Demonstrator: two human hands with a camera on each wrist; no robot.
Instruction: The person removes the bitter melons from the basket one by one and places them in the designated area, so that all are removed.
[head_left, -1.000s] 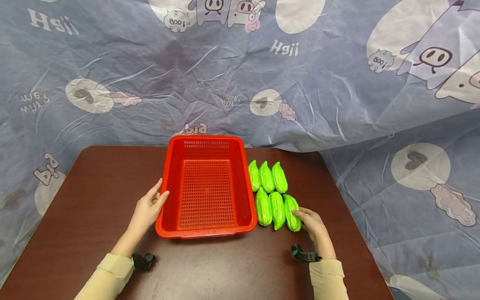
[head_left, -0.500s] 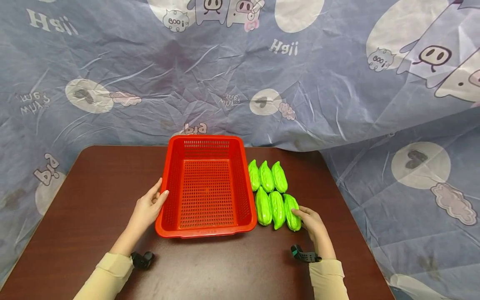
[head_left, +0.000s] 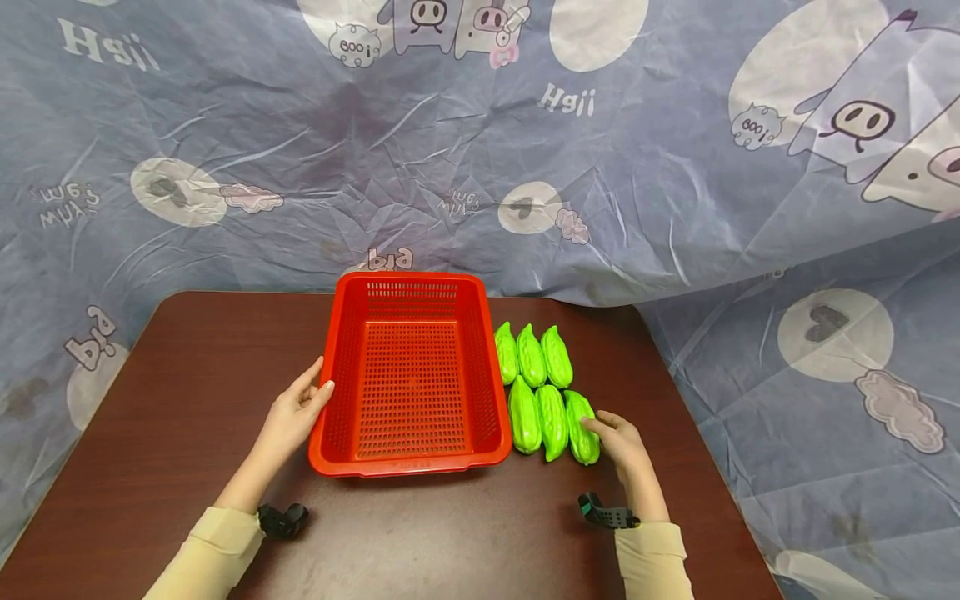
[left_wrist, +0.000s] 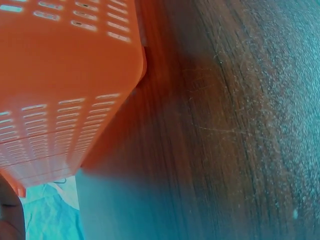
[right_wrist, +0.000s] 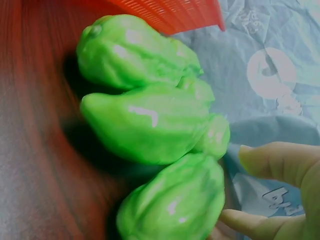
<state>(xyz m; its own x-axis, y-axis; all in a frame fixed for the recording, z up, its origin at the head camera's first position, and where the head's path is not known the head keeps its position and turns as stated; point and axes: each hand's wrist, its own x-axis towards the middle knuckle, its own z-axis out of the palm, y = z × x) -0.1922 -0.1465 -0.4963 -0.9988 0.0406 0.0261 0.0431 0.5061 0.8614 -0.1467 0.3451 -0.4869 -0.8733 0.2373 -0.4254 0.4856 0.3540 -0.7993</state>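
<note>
A red plastic basket point(head_left: 411, 383) with slotted walls stands on the table in the head view. My left hand point(head_left: 291, 412) holds its left rim, thumb over the edge and fingers along the outer side. Glossy green bitter melons lie in two rows of three to the right of it. My right hand point(head_left: 621, 437) touches the right-hand bitter melon point(head_left: 582, 429) of the near row with its fingertips. In the right wrist view that bitter melon point(right_wrist: 175, 200) lies beside the fingers, with thumb and finger spread apart. Part of the right hand is hidden in the head view.
The brown wooden table point(head_left: 420, 542) carries the basket and the bitter melons. A grey-blue printed cloth point(head_left: 405, 150) hangs behind it and at the right. Black straps with small devices point(head_left: 283, 521) are worn on both wrists.
</note>
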